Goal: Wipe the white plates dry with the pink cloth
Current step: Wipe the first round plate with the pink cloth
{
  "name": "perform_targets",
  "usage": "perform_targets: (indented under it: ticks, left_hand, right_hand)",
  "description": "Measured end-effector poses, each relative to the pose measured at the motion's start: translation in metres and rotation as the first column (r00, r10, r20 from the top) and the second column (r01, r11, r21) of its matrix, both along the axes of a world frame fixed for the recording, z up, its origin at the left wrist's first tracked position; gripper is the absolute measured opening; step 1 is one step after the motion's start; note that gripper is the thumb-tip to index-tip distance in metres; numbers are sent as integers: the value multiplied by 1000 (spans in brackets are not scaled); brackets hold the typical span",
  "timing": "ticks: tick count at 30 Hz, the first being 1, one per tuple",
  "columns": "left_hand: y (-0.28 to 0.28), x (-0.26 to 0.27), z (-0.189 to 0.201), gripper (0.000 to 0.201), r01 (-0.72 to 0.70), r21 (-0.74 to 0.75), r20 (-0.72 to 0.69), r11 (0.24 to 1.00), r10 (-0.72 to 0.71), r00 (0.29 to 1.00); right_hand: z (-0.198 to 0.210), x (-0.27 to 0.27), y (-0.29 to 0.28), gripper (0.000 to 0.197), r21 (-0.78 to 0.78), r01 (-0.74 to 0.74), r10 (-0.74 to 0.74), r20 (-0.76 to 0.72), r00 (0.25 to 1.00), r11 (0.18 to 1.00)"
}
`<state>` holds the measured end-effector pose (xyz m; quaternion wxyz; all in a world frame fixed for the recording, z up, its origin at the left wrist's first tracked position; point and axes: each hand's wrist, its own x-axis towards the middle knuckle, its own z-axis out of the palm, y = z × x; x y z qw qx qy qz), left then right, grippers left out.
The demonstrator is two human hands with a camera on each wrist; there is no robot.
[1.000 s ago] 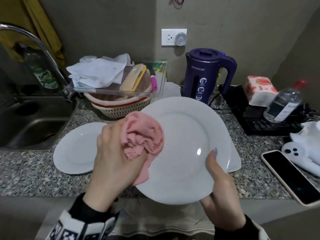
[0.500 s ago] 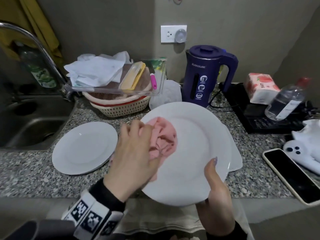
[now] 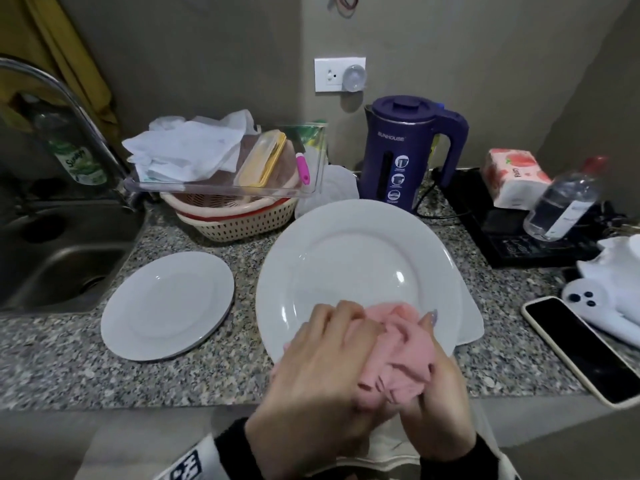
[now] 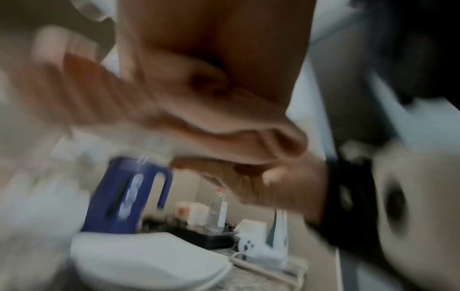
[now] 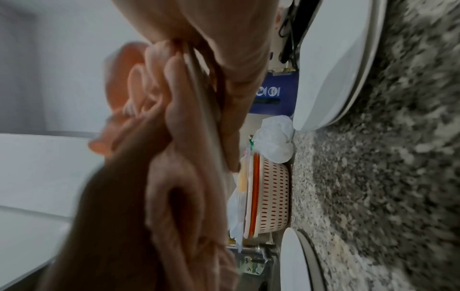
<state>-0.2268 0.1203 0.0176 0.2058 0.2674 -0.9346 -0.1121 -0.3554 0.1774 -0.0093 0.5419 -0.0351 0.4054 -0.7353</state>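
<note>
The large white plate [image 3: 353,271] tilts up and away from both hands, its near rim pinched by the right hand [image 3: 440,407]; the left hand [image 3: 322,382], bunched around the pink cloth [image 3: 401,351], presses it there. A second plate [image 3: 166,306] lies left on the granite tabletop [image 3: 207,368], kitchen wall beyond.

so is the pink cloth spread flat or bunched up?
Bunched: the pink cloth sits wadded in folds under the left hand on the plate.
</note>
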Motion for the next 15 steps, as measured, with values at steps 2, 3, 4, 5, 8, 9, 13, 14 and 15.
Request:
perform_targets:
  ticks: [2, 3, 4, 5, 8, 9, 13, 14, 15]
  left_hand:
    - [-17, 8, 2, 54, -76, -30, 22, 997, 77, 997]
    - [-34, 17, 2, 55, -165, -71, 38, 984, 168, 985]
    - [-48, 27, 3, 56, -261, -101, 47, 960, 266, 963]
    - [-57, 36, 3, 57, -332, -108, 52, 937, 339, 939]
    - [-38, 36, -1, 57, -374, -95, 58, 923, 380, 923]
    - [-22, 30, -6, 57, -334, -67, 43, 940, 337, 940]
    - [-1, 19, -17, 59, -276, 38, -21, 961, 277, 961]
    - [-17, 21, -16, 60, -327, 17, -19, 945, 327, 945]
    - [-36, 26, -13, 61, -395, -12, -17, 919, 395, 919]
  right_hand:
    - [3, 2, 1, 55, -21, 30, -30, -32, 999, 999]
    - [3, 1, 4, 58, -37, 46, -48, -53, 997, 998]
    - [-1, -1, 6, 56, -67, 54, -59, -76, 995, 996]
    - [3, -1, 7, 54, -68, 71, -77, -98, 992, 995]
    - [-1, -1, 9, 58, -58, 78, -83, -97, 992, 995]
    - [0, -1, 10, 60, -40, 66, -70, -113, 991, 997]
    - [-1, -3, 14, 65, -13, 60, -61, -115, 991, 998]
    - [-6, -4, 14, 75, -9, 15, -17, -181, 983, 1000]
    - [-6, -1, 14, 85, 16, -16, 20, -213, 977, 1000]
